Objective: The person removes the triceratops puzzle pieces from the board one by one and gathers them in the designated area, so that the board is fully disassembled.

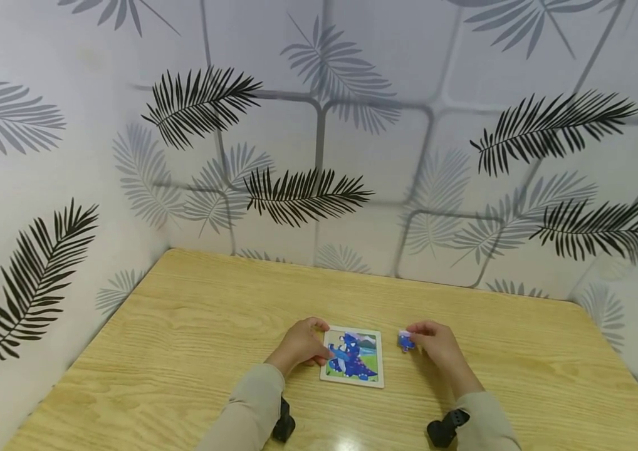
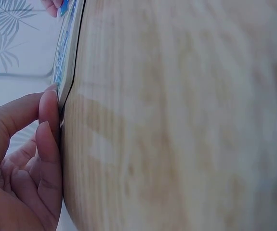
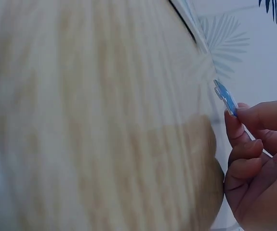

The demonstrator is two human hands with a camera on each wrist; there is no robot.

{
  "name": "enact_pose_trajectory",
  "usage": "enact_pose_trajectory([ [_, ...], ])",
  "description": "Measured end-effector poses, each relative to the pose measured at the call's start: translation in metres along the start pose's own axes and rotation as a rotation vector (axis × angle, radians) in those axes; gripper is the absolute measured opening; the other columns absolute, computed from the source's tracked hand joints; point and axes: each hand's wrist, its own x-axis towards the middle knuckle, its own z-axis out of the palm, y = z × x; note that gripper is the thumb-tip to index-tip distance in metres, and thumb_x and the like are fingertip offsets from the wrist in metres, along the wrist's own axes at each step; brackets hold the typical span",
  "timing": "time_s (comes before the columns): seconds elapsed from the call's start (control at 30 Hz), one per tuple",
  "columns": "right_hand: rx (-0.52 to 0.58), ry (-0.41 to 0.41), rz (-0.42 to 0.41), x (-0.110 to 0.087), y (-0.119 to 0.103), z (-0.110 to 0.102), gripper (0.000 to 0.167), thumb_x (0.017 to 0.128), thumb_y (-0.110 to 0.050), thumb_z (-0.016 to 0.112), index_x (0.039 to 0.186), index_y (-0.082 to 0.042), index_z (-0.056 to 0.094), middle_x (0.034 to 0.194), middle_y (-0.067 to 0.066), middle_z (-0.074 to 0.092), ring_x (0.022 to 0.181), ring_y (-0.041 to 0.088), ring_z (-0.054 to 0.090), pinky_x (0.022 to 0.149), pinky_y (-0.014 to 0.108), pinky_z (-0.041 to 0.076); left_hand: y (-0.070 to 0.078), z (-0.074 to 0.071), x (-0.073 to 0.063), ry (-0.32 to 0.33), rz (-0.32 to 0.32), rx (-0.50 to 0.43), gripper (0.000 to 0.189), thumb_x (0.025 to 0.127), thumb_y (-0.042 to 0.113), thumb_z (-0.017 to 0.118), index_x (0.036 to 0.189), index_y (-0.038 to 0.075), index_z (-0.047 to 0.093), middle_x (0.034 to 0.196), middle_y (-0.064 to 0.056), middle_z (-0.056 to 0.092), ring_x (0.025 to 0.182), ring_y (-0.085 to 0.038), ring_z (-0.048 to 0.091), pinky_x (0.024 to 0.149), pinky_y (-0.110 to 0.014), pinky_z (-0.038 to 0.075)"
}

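A square jigsaw puzzle with a blue dinosaur picture lies in its pale frame on the table. My left hand holds the puzzle by its left side, the thumb over the picture's edge and a finger at the far left corner. In the left wrist view, the fingertips meet the thin side of the frame. To the right of the puzzle, my right hand pinches a small blue and white jigsaw piece between thumb and finger. That piece is seen nearly edge-on in the right wrist view, raised above the tabletop.
The wood-grain table extends well to both sides of the hands. Behind it and on the left stand pale walls with a leaf pattern. Black wrist cameras sit below both sleeves.
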Motion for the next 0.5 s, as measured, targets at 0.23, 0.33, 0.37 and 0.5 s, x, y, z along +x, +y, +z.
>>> enact_pose_trajectory([
  [0.23, -0.051, -0.013, -0.027, -0.0004, 0.0040, -0.0005, 0.014, 0.088, -0.005, 0.062, 0.099, 0.004, 0.066, 0.098, 0.014, 0.064, 0.085, 0.024, 0.052, 0.068, 0.029, 0.041, -0.0002, -0.0007, -0.0014, -0.005, 0.013, -0.014, 0.049, 0.072, -0.002, 0.078, 0.115, 0.008, 0.056, 0.059, -0.003, 0.061, 0.045, -0.009, 0.057, 0.041, -0.019, 0.040],
  [0.33, -0.044, -0.004, -0.011, 0.0002, 0.0050, 0.0002, 0.016, 0.088, -0.005, 0.063, 0.101, 0.004, 0.065, 0.098, 0.014, 0.064, 0.083, 0.023, 0.051, 0.067, 0.028, 0.041, -0.0002, -0.0005, -0.0011, -0.008, 0.015, -0.015, 0.049, 0.072, -0.002, 0.078, 0.115, 0.008, 0.056, 0.059, -0.003, 0.061, 0.045, -0.009, 0.058, 0.041, -0.019, 0.040],
  [0.37, -0.037, -0.003, -0.006, 0.0003, 0.0052, 0.0002, 0.017, 0.087, -0.005, 0.063, 0.101, 0.004, 0.065, 0.098, 0.014, 0.064, 0.083, 0.023, 0.050, 0.066, 0.028, 0.040, -0.0003, -0.0003, -0.0009, -0.007, 0.016, -0.014, 0.049, 0.072, -0.002, 0.078, 0.115, 0.008, 0.056, 0.058, -0.003, 0.061, 0.045, -0.009, 0.058, 0.041, -0.019, 0.040],
  [0.5, -0.024, -0.006, 0.002, 0.0011, 0.0064, -0.0003, 0.018, 0.088, -0.007, 0.063, 0.103, 0.004, 0.064, 0.097, 0.013, 0.063, 0.084, 0.023, 0.049, 0.067, 0.028, 0.040, -0.0005, 0.0002, 0.0000, -0.003, 0.010, -0.010, 0.048, 0.072, -0.002, 0.078, 0.114, 0.009, 0.057, 0.058, -0.003, 0.061, 0.045, -0.010, 0.057, 0.041, -0.020, 0.040],
])
